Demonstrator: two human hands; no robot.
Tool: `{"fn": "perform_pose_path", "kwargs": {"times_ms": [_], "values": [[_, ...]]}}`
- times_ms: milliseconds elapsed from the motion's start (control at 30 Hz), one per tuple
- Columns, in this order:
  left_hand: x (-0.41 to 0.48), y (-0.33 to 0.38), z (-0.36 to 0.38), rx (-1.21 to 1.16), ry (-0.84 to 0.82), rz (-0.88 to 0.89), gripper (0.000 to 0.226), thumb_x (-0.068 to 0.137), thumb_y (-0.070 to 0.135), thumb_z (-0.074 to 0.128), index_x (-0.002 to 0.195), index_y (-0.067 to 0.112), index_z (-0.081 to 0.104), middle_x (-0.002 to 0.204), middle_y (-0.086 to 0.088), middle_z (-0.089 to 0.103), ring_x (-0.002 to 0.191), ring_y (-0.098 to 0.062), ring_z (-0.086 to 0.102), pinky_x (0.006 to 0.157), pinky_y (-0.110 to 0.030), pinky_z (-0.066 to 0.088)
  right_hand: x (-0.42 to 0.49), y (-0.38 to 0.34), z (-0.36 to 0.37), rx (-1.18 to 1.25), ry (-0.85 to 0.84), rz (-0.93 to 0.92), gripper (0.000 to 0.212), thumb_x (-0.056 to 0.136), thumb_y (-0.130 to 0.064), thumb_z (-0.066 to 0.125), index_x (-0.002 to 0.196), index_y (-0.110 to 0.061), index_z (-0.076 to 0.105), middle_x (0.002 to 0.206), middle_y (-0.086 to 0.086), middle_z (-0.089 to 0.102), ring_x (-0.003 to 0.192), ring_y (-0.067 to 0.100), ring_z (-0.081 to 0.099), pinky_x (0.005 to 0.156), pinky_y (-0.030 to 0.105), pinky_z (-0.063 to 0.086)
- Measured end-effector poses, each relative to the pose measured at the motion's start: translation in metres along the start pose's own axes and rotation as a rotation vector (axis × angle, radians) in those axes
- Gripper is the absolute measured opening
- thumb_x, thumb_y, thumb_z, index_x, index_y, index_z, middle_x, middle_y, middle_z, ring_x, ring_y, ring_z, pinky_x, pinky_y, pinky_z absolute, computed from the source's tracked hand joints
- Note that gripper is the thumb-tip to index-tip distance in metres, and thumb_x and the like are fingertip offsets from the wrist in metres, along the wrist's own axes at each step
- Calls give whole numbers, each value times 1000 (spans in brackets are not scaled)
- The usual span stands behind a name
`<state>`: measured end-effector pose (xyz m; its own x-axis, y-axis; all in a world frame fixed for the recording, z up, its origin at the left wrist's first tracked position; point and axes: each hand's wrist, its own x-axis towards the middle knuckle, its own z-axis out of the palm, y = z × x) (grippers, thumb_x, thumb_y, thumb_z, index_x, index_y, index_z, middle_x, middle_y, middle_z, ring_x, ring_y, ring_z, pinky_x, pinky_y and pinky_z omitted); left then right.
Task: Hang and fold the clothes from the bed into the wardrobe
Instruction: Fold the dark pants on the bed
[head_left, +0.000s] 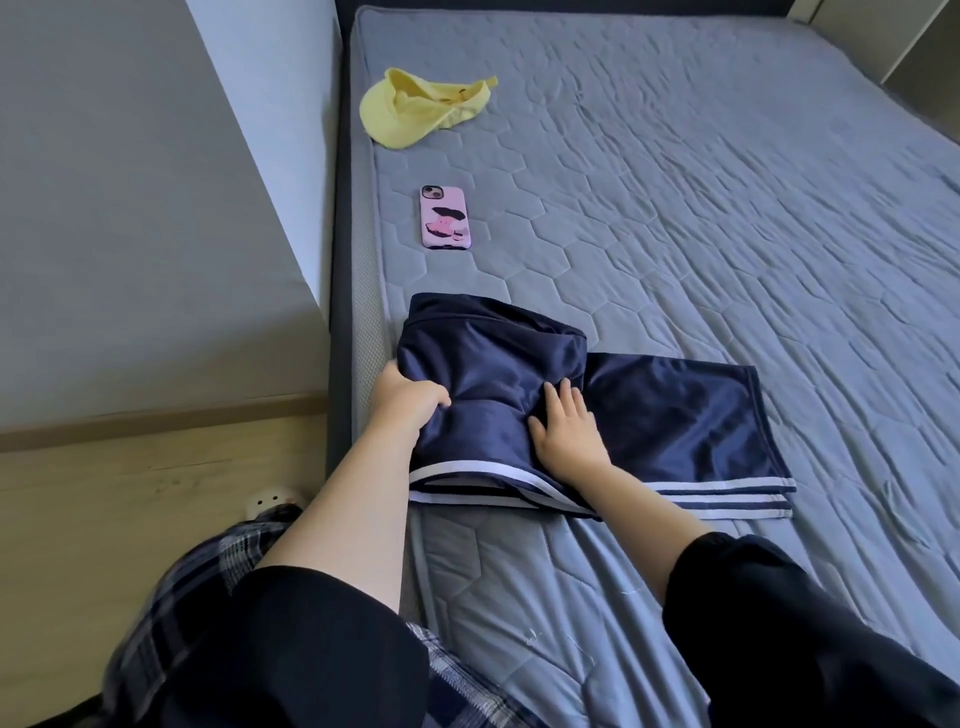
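Navy blue shorts (675, 415) with white side stripes lie partly folded near the left edge of the grey quilted bed (675, 208). One half is folded over into a thicker bundle on the left. My left hand (402, 400) grips the left edge of that bundle, fingers curled into the fabric. My right hand (569, 431) lies flat on the middle of the shorts, fingers spread, pressing the fold down. The wardrobe is not in view.
A yellow cap (415, 111) lies at the far left of the bed. A phone in a pink case (445, 218) lies face down between cap and shorts. A grey wall (130, 208) and wooden floor (156, 493) run along the bed's left side.
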<state>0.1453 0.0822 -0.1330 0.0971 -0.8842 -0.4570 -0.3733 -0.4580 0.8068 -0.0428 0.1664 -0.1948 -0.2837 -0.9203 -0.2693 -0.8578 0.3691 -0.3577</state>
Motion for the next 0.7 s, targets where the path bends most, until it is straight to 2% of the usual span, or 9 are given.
{"fn": "perform_pose_path", "kwargs": {"times_ms": [167,300,367,433,467,533,567,633,700], "values": [[9,16,-34,125,126,105,57,64,5,66,118,15,52,113,-6,59,100,-32,57,83,-36,49,10,-61,24,94,-25,-37,64,101,-34,36,152,-8,8,159,17,0,147,31,0,116,45,10],[3,33,-51,241,173,202,43,66,10,63,105,21,50,99,0,56,95,-30,56,77,-33,46,19,-87,19,308,-145,-80,63,100,-26,42,153,-11,10,160,14,-2,147,28,-2,117,42,7],[-7,44,-50,239,134,246,42,67,11,63,106,21,50,98,0,57,94,-30,57,75,-33,46,22,-71,-3,531,-222,-74,61,97,-20,50,151,-13,23,159,10,13,146,23,13,117,33,14],[-20,58,-38,249,84,330,51,68,14,66,116,20,50,104,-1,59,98,-30,58,78,-34,48,20,-44,-31,828,-225,13,45,96,-17,52,140,-12,44,146,7,43,130,18,43,107,27,33],[-28,66,-28,258,46,393,58,70,17,68,124,21,48,110,-2,59,103,-30,57,80,-34,47,19,-28,-46,989,-222,85,35,97,-17,49,132,-13,51,136,5,53,121,16,50,100,27,36],[-47,83,-3,252,-107,512,71,76,26,71,139,26,39,128,0,56,115,-25,54,88,-30,42,18,5,-78,1281,-233,224,25,102,-22,38,122,-16,51,119,3,61,111,17,53,94,30,38],[-58,90,10,208,-267,527,74,80,30,71,143,28,35,132,3,54,120,-21,51,91,-28,42,17,23,-94,1373,-212,282,26,103,-26,33,119,-16,50,108,3,67,104,18,57,90,32,40],[-75,93,30,-9,-726,416,64,88,36,65,144,30,35,127,9,55,124,-16,50,91,-22,45,13,58,-121,1477,-182,330,38,103,-38,27,112,-12,53,84,4,73,84,20,66,77,32,48],[-75,77,46,-275,-1009,229,45,90,39,57,133,34,46,126,9,53,124,-14,49,91,-25,46,8,89,-137,1537,-184,323,56,99,-53,25,106,-12,63,88,10,73,79,23,70,73,34,51]]}}
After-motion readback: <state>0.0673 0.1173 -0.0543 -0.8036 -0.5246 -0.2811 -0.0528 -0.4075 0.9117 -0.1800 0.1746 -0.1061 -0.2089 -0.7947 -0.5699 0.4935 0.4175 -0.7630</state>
